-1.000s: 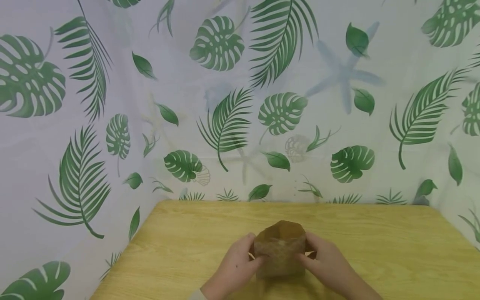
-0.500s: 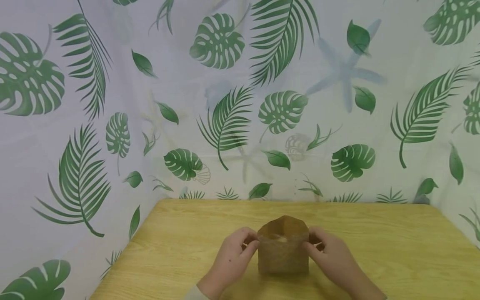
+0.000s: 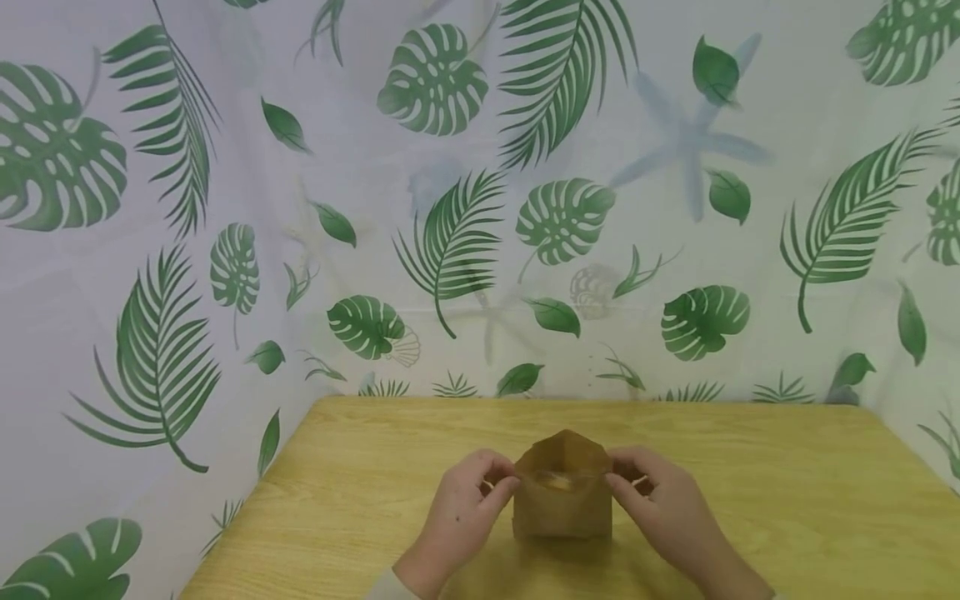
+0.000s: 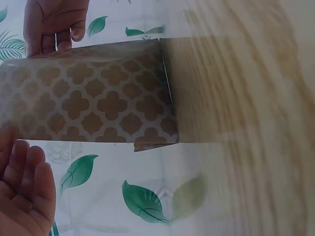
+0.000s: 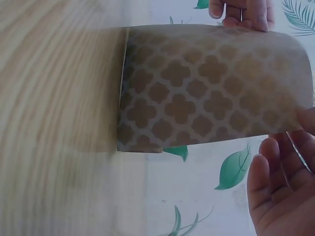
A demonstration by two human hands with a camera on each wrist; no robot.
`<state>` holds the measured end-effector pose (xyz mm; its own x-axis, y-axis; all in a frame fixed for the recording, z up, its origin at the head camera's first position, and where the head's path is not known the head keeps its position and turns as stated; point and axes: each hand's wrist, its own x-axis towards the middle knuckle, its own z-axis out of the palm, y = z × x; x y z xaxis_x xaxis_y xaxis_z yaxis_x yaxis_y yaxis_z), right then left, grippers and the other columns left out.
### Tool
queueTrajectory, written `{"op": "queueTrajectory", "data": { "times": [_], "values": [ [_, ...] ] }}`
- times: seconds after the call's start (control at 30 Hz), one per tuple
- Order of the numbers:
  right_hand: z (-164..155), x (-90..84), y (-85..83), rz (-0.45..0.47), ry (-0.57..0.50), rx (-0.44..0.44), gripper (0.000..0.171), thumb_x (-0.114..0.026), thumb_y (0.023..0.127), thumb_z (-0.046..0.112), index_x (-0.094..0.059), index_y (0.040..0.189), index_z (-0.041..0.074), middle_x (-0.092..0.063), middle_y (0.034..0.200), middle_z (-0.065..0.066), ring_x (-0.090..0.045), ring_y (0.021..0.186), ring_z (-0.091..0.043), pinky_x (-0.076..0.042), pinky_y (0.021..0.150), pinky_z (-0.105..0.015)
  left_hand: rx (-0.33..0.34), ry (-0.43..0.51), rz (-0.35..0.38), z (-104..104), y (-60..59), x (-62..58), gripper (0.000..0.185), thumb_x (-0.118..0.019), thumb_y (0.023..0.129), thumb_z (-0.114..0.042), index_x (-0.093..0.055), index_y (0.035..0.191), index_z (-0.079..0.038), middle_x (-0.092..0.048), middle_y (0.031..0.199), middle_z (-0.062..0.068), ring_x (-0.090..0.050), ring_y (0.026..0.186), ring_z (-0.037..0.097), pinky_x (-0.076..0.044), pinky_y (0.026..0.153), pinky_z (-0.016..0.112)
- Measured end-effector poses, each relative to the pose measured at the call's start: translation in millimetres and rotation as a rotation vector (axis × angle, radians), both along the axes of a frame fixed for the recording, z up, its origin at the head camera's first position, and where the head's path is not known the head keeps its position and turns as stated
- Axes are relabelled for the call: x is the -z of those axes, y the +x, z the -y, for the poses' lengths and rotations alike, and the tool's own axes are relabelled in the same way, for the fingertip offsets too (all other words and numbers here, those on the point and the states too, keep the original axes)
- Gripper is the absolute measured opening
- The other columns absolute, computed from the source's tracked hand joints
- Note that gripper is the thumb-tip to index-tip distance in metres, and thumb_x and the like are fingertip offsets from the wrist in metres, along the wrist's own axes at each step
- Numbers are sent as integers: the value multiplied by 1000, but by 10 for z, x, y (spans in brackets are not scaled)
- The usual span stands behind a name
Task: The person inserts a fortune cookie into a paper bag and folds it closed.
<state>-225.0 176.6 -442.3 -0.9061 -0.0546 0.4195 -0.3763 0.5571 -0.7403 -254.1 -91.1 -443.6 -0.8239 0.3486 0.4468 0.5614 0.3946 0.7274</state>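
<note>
A brown paper bag [image 3: 562,512] stands upright on the table, its mouth spread open toward me. White quatrefoil lattice covers its side in the left wrist view, where the bag [image 4: 98,103] appears turned sideways. Inside the mouth a small pale patch shows; what it is I cannot tell. My left hand [image 3: 463,510] pinches the left end of the rim between thumb and fingers. At the opposite end, my right hand [image 3: 666,510] pinches the rim the same way. The right wrist view has the bag [image 5: 182,93] between both hands, its base at the tabletop.
The wood-grain table [image 3: 360,467] extends to both sides of the bag and behind it. A white curtain [image 3: 480,358] printed with green leaves hangs along the table's back edge and at the sides.
Both hands have slid from the bag's sides, thumbs on its front, up to the rim's two ends. The bag has shifted slightly away from me and its mouth shows wider.
</note>
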Motion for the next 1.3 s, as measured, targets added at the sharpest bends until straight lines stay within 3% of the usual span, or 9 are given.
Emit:
{"op": "queueTrajectory", "data": {
  "times": [0.1,0.3,0.5,0.6,0.77,0.9,1.03,1.13,1.3],
  "values": [
    [-4,1,-8,18,-2,2,13,-71,97,24,-71,108,18,-66,91,12,-62,86,-6,-54,74,-27,11,-9,4,-8,-8,7,6,-66,101,-24,-67,100,-19,-63,94,-12,-60,87,5,-55,72,25],
    [17,0,5,12,2,-13,2,-71,97,22,-69,97,23,-66,88,15,-62,84,-6,-54,74,-28,15,-14,-23,-25,0,20,4,-66,101,-24,-67,99,-20,-63,93,-13,-60,86,4,-55,71,24],
    [2,-30,14,16,28,9,7,-68,99,28,-69,97,22,-65,84,16,-62,80,-5,-54,72,-30,5,-1,-39,-21,-1,10,6,-66,100,-23,-67,96,-20,-63,92,-11,-60,83,5,-55,71,25],
    [18,-19,10,14,10,-22,8,-71,97,26,-70,101,20,-65,86,13,-62,81,-6,-54,72,-29,40,9,1,-24,1,16,8,-69,98,-23,-68,105,-19,-63,95,-10,-61,85,6,-55,72,25],
    [64,-5,29,15,5,-137,19,-74,94,28,-70,110,20,-66,95,13,-61,85,-6,-54,73,-28,132,-35,57,-29,17,31,35,-70,97,-35,-66,130,-25,-61,97,-11,-58,86,6,-55,73,25],
    [72,5,46,3,9,-192,8,-72,95,29,-67,93,23,-63,84,13,-60,80,-7,-53,71,-29,188,-78,-18,-30,12,55,17,-64,100,-34,-74,109,-23,-58,91,-11,-55,83,5,-53,70,23],
    [22,10,43,48,-20,-194,11,-67,98,30,-72,92,23,-65,82,12,-60,76,-8,-53,68,-28,219,-75,-63,-23,-1,57,27,-56,105,-28,-70,85,-18,-57,86,-10,-52,76,3,-50,65,21],
    [-19,2,26,104,-50,-201,17,-64,100,31,-77,102,21,-71,88,10,-63,78,-9,-54,67,-29,234,-48,-7,-2,0,24,32,-52,107,-26,-70,83,-17,-58,83,-9,-53,72,3,-52,63,22],
    [-35,0,8,178,-105,-236,22,-64,100,31,-77,104,15,-72,89,4,-67,82,-13,-58,69,-34,252,13,113,27,9,-11,30,-52,106,-23,-68,83,-13,-57,80,-7,-55,69,4,-52,62,24]
  ]
}}
